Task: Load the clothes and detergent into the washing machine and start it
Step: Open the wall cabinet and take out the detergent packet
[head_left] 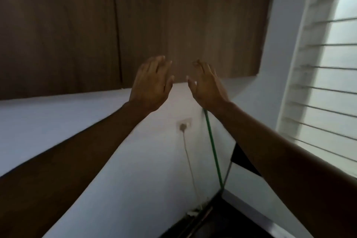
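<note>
Item 1, far left: dark wooden cabinet panels point(77, 25) are seen across the upper frame, with a white wall point(48, 121) below them. The view is tilted and blurred.

Item 2, left of centre: the left hand point(151, 85) is raised with the palm turned away and the fingers spread. Nothing is gripped by it.

Item 3, centre: a wall socket point(184, 124) is mounted on the white wall, and a pale cord point(188, 156) hangs down from it.

Item 4, right of centre: the right hand point(207, 85) is raised just beside the left, apart from it, fingers extended. Nothing is held in it either.

Item 5: a green rod point(213, 147) is seen running from below the right wrist toward the lower corner. What it belongs to cannot be told.

Item 6, far right: a louvred window point(328, 63) admits daylight.

Item 7, task objects: the washing machine, the clothes and the detergent are not shown. A dark edge at the bottom of the frame cannot be identified.

Judgement: loading appears not to have been begun. Risks: with the gaze aimed at the wall and not at the work, a reach downward could be misjudged; the green rod or the hanging cord could be snagged by the right forearm, and the plug could be pulled loose, which would leave the machine unable to start.
</note>
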